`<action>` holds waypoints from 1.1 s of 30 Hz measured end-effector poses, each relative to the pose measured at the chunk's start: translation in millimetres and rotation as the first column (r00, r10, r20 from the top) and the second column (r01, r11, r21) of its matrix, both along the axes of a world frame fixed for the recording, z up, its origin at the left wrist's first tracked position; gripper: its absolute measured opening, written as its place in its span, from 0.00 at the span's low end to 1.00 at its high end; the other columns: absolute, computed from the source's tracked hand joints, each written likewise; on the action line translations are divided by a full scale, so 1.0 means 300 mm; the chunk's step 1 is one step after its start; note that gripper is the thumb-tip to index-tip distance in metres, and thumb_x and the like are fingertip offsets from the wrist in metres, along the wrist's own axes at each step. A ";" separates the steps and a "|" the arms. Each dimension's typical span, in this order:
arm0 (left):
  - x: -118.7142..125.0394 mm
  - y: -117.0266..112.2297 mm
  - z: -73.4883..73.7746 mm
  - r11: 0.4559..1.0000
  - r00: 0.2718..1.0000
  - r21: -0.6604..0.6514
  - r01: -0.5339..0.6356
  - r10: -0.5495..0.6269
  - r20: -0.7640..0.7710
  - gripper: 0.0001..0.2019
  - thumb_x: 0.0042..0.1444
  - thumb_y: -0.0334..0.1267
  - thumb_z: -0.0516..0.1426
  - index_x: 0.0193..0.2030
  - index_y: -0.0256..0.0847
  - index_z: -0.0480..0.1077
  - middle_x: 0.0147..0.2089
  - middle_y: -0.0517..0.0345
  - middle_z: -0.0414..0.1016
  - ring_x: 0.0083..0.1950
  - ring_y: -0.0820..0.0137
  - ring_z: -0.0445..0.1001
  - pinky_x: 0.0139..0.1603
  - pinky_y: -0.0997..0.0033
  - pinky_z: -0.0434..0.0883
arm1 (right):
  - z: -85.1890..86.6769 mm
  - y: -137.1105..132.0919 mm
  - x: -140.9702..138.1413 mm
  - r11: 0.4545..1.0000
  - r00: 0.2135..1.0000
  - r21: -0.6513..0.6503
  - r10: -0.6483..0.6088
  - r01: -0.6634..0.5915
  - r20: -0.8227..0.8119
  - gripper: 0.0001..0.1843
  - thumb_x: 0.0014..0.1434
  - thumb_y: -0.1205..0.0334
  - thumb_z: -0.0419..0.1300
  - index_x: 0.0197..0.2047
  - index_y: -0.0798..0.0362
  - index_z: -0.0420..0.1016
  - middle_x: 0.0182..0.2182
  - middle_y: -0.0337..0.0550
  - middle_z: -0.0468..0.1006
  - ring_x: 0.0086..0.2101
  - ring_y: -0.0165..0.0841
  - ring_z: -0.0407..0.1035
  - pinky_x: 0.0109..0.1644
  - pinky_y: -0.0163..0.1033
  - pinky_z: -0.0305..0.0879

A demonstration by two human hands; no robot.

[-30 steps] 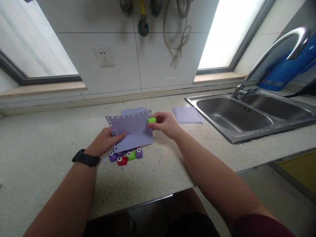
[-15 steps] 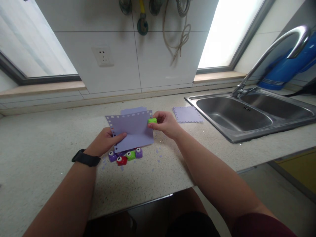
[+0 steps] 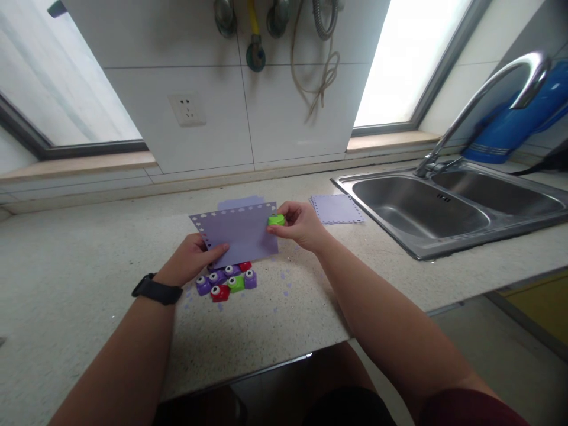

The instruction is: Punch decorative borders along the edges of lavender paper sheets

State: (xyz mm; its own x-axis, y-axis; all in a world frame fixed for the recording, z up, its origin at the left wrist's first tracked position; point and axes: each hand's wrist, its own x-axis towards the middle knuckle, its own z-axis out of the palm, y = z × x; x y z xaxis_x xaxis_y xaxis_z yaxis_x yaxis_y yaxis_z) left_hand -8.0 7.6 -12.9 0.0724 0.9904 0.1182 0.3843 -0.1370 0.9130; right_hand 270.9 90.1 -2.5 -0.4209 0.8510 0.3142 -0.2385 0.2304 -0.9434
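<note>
below a white tiled wall [image 3: 213, 142], at a pale speckled counter [image 3: 110, 254] with its front edge just above the legs. holding a purple sheet [image 3: 242, 228], tilted and raised over the counter, in the left hand [image 3: 193, 257], thumb on top near the left edge, other fingers hidden behind, closed on the paper. pinching a green punch [image 3: 276, 220] in the right hand [image 3: 299, 222], thumb and fingers closed around it, at the sheet's right edge near the upper corner; impossible to say how far the paper reaches inside. along the top and left edges, rows of cut-out shapes. just below the lower edge, a tight cluster of purple, red and green punches [image 3: 236, 286], with small purple scraps [image 3: 285, 293] around. behind the upper edge, more purple paper [image 3: 239, 202], partly covered. beyond the right hand, a stack of punched sheets [image 3: 337, 209] right beside the steel sink [image 3: 419, 245]. wide room leftward past the black wristband [image 3: 162, 292], and a narrower band between cluster and front edge.
</note>
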 end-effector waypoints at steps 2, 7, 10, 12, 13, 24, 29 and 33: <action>-0.006 0.003 -0.009 1.000 1.000 0.005 -0.001 0.001 0.000 0.17 0.54 0.51 0.70 0.40 0.39 0.83 0.38 0.51 0.86 0.36 0.61 0.81 0.39 0.66 0.78 | 0.007 -0.001 0.002 1.000 1.000 -0.010 0.006 -0.006 0.007 0.24 0.34 0.60 0.84 0.31 0.54 0.77 0.24 0.33 0.77 0.24 0.24 0.66 0.28 0.33 0.63; -0.012 0.002 -0.017 1.000 1.000 0.016 0.009 -0.010 0.022 0.16 0.55 0.49 0.69 0.42 0.39 0.83 0.37 0.52 0.85 0.35 0.61 0.81 0.37 0.67 0.77 | 0.015 -0.007 0.002 1.000 1.000 -0.020 0.012 -0.012 0.010 0.23 0.36 0.59 0.83 0.31 0.54 0.76 0.24 0.35 0.77 0.25 0.25 0.68 0.29 0.34 0.65; -0.007 -0.002 -0.009 1.000 0.999 0.022 0.014 -0.015 0.034 0.16 0.55 0.49 0.69 0.41 0.38 0.83 0.34 0.53 0.85 0.35 0.60 0.81 0.37 0.66 0.77 | 0.013 -0.010 0.000 1.000 1.000 -0.012 0.012 -0.012 0.009 0.23 0.37 0.58 0.83 0.29 0.54 0.74 0.24 0.34 0.76 0.24 0.24 0.66 0.28 0.33 0.63; -0.002 -0.004 -0.002 1.000 0.999 0.020 0.014 -0.015 0.030 0.15 0.54 0.49 0.69 0.40 0.38 0.84 0.35 0.52 0.85 0.35 0.60 0.81 0.38 0.66 0.78 | 0.011 -0.012 0.000 1.000 1.000 0.004 0.015 -0.015 0.014 0.24 0.37 0.57 0.83 0.29 0.53 0.73 0.23 0.33 0.75 0.24 0.24 0.65 0.27 0.33 0.61; 0.000 -0.005 0.000 1.000 1.000 0.018 0.013 -0.014 0.028 0.15 0.54 0.49 0.70 0.40 0.38 0.84 0.36 0.51 0.86 0.36 0.59 0.82 0.39 0.65 0.78 | 0.010 -0.013 0.000 1.000 1.000 0.014 0.016 -0.016 0.019 0.24 0.37 0.57 0.82 0.29 0.53 0.72 0.23 0.32 0.75 0.23 0.24 0.64 0.27 0.33 0.60; 0.007 -0.006 0.001 1.000 0.999 -0.012 0.009 -0.008 0.051 0.17 0.51 0.49 0.70 0.41 0.38 0.83 0.41 0.48 0.87 0.38 0.59 0.83 0.42 0.64 0.79 | 0.030 -0.022 0.009 0.998 1.000 0.054 0.013 -0.013 0.016 0.24 0.38 0.57 0.82 0.27 0.52 0.71 0.22 0.32 0.73 0.24 0.25 0.62 0.27 0.34 0.57; 0.017 -0.009 0.015 1.000 0.999 -0.003 0.003 -0.003 0.053 0.14 0.52 0.48 0.70 0.38 0.39 0.81 0.33 0.54 0.84 0.32 0.64 0.79 0.36 0.67 0.77 | 0.031 -0.026 0.013 0.995 0.999 0.103 0.002 -0.007 0.050 0.23 0.39 0.56 0.81 0.28 0.52 0.72 0.23 0.33 0.74 0.24 0.26 0.63 0.27 0.35 0.57; 0.024 -0.013 0.024 1.000 0.999 0.024 0.007 -0.008 0.051 0.13 0.52 0.47 0.70 0.31 0.40 0.78 0.25 0.58 0.78 0.28 0.65 0.76 0.33 0.68 0.75 | 0.032 -0.025 0.018 0.991 0.998 0.135 -0.015 0.007 0.063 0.24 0.40 0.54 0.81 0.28 0.52 0.71 0.23 0.33 0.73 0.24 0.26 0.62 0.27 0.35 0.55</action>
State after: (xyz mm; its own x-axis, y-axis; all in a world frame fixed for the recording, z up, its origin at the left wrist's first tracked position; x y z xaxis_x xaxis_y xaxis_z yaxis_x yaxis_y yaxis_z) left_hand -0.7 3.6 -5.7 0.0733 0.9867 0.1451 0.3363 -0.1615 0.9278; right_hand 276.2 82.7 7.2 -0.4344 0.8075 0.3991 -0.1757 0.3586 -0.9168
